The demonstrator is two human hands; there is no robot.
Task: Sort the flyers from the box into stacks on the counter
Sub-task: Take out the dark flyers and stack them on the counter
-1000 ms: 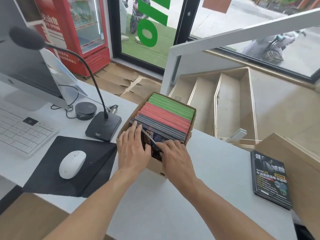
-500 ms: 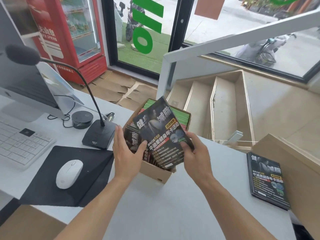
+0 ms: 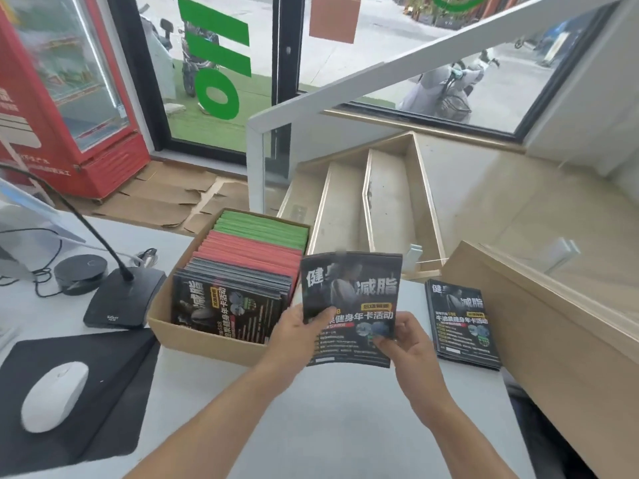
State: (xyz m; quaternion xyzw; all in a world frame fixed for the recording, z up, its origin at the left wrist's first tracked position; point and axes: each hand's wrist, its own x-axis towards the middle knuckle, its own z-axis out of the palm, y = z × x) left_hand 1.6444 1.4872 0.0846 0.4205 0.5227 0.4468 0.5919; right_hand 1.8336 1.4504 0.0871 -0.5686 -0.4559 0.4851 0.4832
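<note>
Black flyer (image 3: 351, 299): held upright above the white counter (image 3: 311, 426), just right of the box, printed side toward the camera. Left hand (image 3: 297, 335) pinches its lower left edge, thumb on the front. Right hand (image 3: 409, 344) grips its lower right edge, fingers curled round the paper.

Cardboard box (image 3: 207, 340): on the counter, centre. Holds flyers on edge in three bands: black (image 3: 228, 305) nearest, red (image 3: 249, 254) in the middle, green (image 3: 262, 228) farthest.

Stack of black flyers (image 3: 461, 326): flat on the counter, right of the held flyer, beside a wooden ledge (image 3: 553, 323).

Desk microphone (image 3: 121, 302): base just left of the box. Round black puck (image 3: 80, 273): farther left.

White mouse (image 3: 53, 395): on a black mouse pad (image 3: 103, 375), near left.

Red fridge (image 3: 62, 98): far left, on the floor.
</note>
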